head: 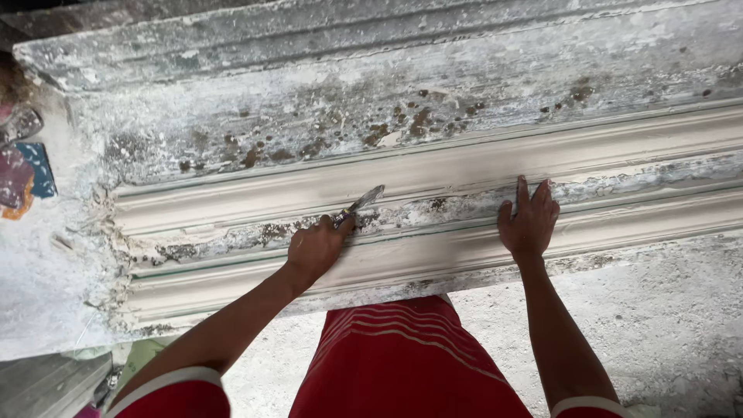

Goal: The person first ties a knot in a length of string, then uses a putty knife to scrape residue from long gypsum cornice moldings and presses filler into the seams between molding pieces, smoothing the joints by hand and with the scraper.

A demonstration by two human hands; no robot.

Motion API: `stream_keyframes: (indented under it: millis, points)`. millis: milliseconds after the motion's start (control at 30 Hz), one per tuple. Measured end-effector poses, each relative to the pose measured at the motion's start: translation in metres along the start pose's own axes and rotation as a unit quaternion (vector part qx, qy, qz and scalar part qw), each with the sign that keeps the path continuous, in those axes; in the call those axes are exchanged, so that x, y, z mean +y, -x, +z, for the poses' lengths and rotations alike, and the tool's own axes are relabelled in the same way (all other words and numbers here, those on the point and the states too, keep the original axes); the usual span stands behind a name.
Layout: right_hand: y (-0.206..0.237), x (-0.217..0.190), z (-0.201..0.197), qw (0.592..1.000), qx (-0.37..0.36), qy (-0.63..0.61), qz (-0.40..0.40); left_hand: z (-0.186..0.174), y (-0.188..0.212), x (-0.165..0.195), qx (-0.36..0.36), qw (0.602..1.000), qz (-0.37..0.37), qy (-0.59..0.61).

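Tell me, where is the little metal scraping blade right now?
In the head view, the blade is left of centre, gripped by the left hand, tip on the white plaster moulding.

The long plaster moulding looked matt, chalky and smooth-ribbed; the bench beneath was rough, crusted and stained; the scraper blade was dull metal.

bench: long plaster-caked work table, spans the frame left to right, surface grey-white with brown spots across the upper middle
on it: white moulded cornice strip, lying lengthwise across the middle, ridged profile
left end: crumbled plaster debris at the strip's end, middle left
floor: dusty grey concrete, lower right
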State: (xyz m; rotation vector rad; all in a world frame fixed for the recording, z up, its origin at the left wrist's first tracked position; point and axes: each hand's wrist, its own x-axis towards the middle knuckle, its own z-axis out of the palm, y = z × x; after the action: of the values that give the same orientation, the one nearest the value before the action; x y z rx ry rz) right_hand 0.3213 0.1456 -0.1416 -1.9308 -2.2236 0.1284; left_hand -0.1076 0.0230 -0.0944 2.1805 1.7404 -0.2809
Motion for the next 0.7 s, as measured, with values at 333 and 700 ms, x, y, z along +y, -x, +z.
stream_keyframes:
  millis: [333,700]
  points:
    - [-0.001,-0.007,-0.007,1.000,0.003,0.001,-0.004,0.005,-0.016,-0.015,0.029,0.996,0.079,0.026]
    - [-0.004,-0.017,-0.012,1.000,-0.001,0.008,0.013,-0.005,-0.062,0.044,0.031,0.994,0.078,0.065]
